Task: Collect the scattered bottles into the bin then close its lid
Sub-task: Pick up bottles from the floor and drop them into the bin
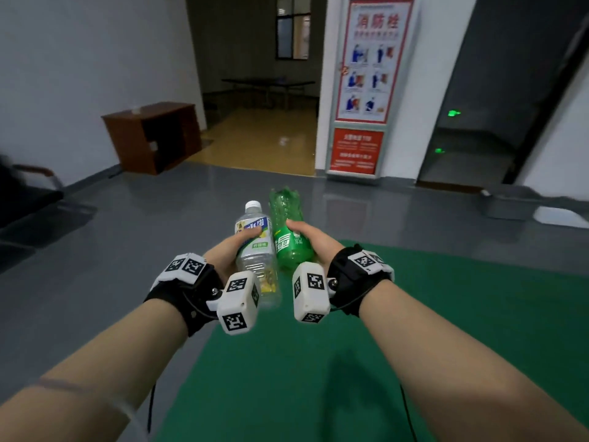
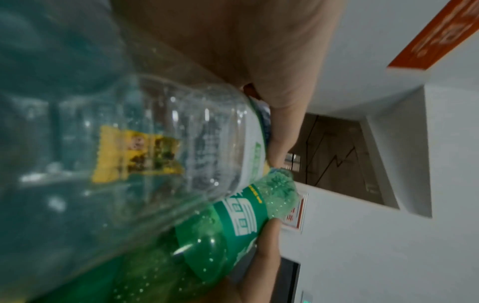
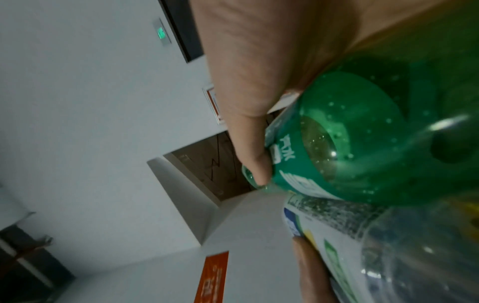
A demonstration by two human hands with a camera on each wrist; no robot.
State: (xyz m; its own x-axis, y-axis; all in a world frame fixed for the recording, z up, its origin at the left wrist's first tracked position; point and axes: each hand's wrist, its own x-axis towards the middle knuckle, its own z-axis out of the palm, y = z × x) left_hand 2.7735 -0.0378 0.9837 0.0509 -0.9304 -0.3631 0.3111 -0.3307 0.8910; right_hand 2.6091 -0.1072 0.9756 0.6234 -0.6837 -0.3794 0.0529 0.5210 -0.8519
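While carrying, the left hand is clutching the clear bottle and the right hand the green bottle; firm, steady wraps are preventing slips

Your clear bottle white-capped, cap toward 12 o'clock, touching your crumpled green bottle at its 3 o'clock.

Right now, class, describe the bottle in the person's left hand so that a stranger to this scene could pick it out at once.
Start at the green mat on the grey floor; above its near edge two hands hold bottles side by side. The left hand grips the clear bottle. Unlike the crumpled green bottle beside it, it is see-through, with a white cap and a blue, white and yellow label.
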